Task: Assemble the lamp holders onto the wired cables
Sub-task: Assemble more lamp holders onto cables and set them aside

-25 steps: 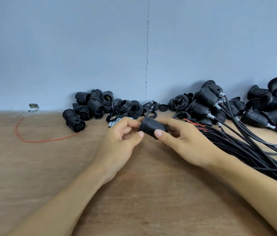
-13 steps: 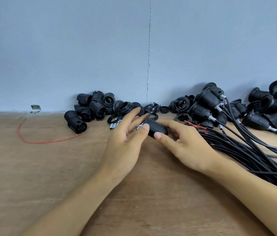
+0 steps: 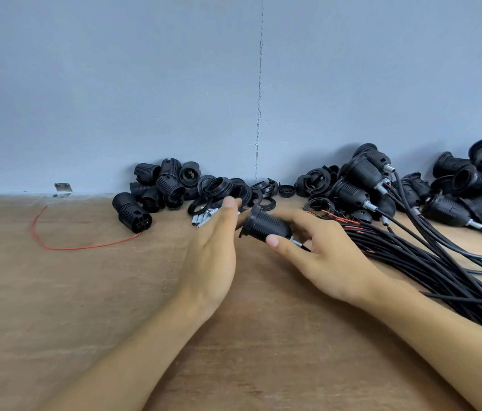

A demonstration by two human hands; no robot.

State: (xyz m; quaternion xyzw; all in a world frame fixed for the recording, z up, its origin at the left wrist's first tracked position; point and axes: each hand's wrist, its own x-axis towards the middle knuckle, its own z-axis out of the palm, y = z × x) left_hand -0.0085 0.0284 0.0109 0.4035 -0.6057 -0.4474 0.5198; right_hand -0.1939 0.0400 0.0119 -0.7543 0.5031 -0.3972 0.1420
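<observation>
**Lamp holder (image 3: 266, 225) gripped in my right hand, left palm at its mouth**

Right hand (image 3: 322, 256): thumb and fingers (image 3: 272, 241) curled round the ribbed black body, holding it just above the middle of the tabletop (image 3: 85, 307). The flanged mouth faces left. A metal nipple shows at the other end, toward my palm.

Left hand (image 3: 213, 256): fingers straight and together, palm turned to the flange. I cannot tell whether they touch it.

Just beyond my left fingertips lie small metal tubes (image 3: 202, 218). Behind them, along the far edge, are loose rings (image 3: 222, 188), and a heap of unwired holders (image 3: 159, 188) sits left of centre.

Beside my right wrist, a bundle of black cables (image 3: 429, 262) with red wire tips runs toward the right edge. Wired holders (image 3: 361, 185) are piled at the far right corner.

A loose red wire (image 3: 65, 244) curves near the far edge, left of the heap.
</observation>
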